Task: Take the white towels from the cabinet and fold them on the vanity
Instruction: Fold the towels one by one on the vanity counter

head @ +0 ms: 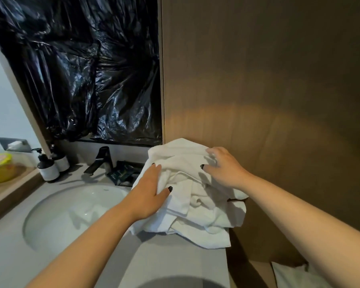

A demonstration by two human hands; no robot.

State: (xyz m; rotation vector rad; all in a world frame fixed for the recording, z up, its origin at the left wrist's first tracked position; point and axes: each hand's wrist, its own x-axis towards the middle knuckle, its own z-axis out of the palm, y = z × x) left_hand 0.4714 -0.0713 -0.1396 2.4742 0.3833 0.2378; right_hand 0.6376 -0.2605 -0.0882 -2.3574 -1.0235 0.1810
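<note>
The left hand [149,196] lies on the near-left side of the towels [192,196], fingers fairly straight over the cloth and thumb pressed into a fold. The right hand [223,167] grasps the towels' far-right top, its fingers curled into the fabric. The towels are a crumpled white heap on the surface [175,265], at its right end, hard against the wood panel [268,84] behind and to the right of them. Left of the towels lies the sink [56,213], with the black tap [101,161] behind it and dark packets [124,174] just beside the towels' left edge. Farther left of the towels stand two pump bottles [50,166] and a yellow tub [1,168]. Black plastic sheeting [81,69] hangs above the tap. Another white cloth [289,276] shows below the towels, at the lower right.
</note>
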